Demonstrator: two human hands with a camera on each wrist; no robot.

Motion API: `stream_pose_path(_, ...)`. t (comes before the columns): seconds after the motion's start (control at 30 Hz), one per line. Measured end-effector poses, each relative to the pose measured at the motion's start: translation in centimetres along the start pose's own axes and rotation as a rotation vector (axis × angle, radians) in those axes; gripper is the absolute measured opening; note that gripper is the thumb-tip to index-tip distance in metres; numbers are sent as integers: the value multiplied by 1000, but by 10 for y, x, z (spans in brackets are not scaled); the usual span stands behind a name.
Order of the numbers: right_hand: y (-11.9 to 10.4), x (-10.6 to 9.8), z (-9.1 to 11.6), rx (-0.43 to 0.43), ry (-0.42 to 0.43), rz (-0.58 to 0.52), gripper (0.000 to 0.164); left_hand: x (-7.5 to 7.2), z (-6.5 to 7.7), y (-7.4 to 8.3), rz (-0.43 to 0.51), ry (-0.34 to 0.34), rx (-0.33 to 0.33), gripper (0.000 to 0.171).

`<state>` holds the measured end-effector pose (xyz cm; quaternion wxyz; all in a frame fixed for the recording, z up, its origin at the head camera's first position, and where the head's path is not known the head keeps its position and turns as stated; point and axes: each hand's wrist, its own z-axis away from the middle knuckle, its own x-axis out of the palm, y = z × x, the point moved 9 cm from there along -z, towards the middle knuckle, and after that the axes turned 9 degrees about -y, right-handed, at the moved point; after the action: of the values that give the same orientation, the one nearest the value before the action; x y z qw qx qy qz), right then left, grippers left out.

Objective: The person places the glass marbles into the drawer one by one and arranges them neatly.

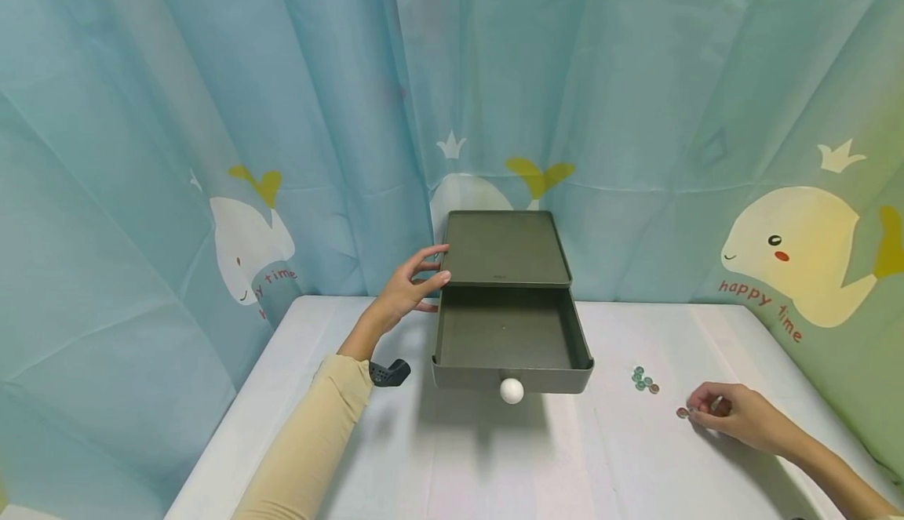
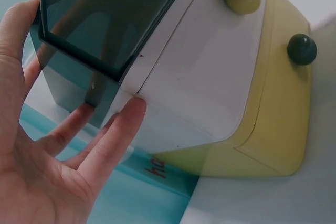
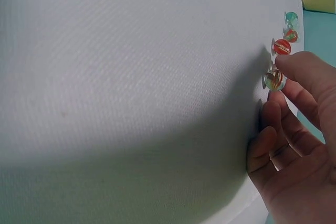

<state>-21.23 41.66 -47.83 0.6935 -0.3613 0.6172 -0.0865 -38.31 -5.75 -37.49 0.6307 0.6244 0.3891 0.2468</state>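
A dark green drawer box (image 1: 504, 245) stands at the back of the table, its top drawer (image 1: 466, 379) pulled out with a white round knob (image 1: 512, 391). My left hand (image 1: 410, 289) rests against the box's left side, fingers spread, thumb at the front corner. In the left wrist view, a fingertip touches the white drawer unit (image 2: 199, 66) below. At the right, my right hand (image 1: 738, 418) is low over the table, thumb and index fingertips at either side of a glass marble (image 3: 274, 80) with brown and yellow swirls. Its other fingers are curled by the tabletop.
Several more marbles (image 1: 639, 379) lie grouped between the box and my right hand. A yellow drawer unit (image 2: 283, 103) with a dark green knob (image 2: 302, 49) forms the bottom of the stack. Behind the white table (image 1: 494, 481) hangs a blue-green whale-print curtain (image 1: 636, 112).
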Motion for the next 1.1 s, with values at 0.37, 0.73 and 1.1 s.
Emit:
stream_pose_path(0.37,0,0,-2,-26,-17,-11,15,-2,1,0,-3,11,14,57)
stream_pose_path(0.73,2,3,-2,-30,-77,-65,12,0,1,-4,-1,8,2,57)
stream_pose_path(1.1,-15,-15,-8,-110,-6,-29,19,1,2,-1,1,6,4,56)
